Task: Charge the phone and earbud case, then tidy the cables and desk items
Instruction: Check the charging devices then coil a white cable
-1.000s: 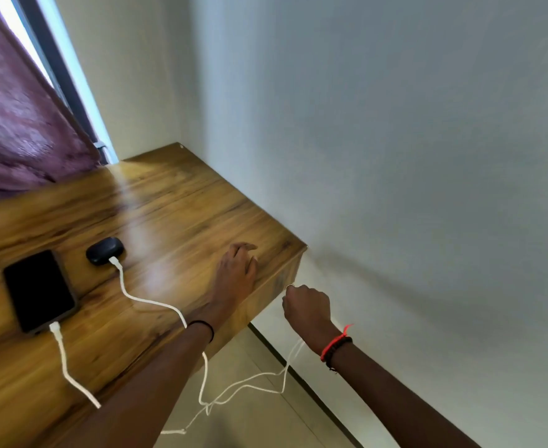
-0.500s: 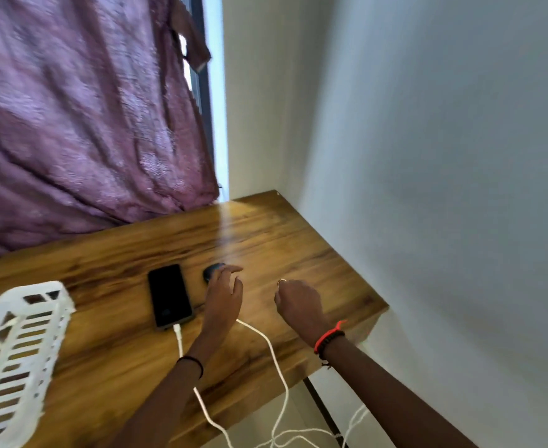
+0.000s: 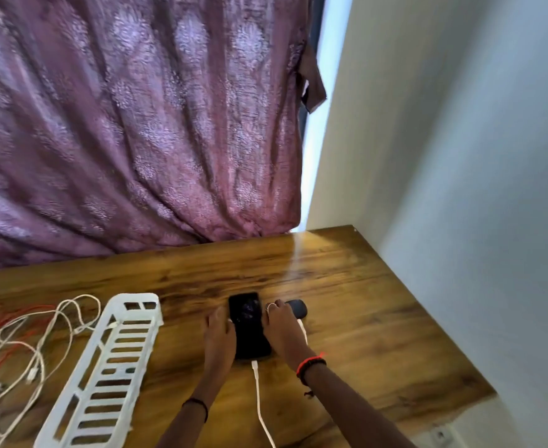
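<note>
Your left hand (image 3: 219, 331) lies with straight fingers along the phone (image 3: 248, 321) at its 9 o'clock edge. Your right hand (image 3: 282, 328) is at 3 o'clock; I cannot tell its curl. You are probably squaring the phone. Its cable (image 3: 258, 392) leaves at 6 o'clock, and the earbud case (image 3: 297, 308) sits at 1 o'clock. I see nothing in the basket (image 3: 137, 297); the loose cables (image 3: 24, 344) lie at its 9 o'clock.

The draped fabric curtain (image 3: 137, 124) is purple with paler floral motifs. The wooden desk (image 3: 363, 302) shows streaked brown grain. The flat phone (image 3: 248, 321) is black, its cable (image 3: 259, 399) white, the slatted plastic basket (image 3: 82, 392) white.
</note>
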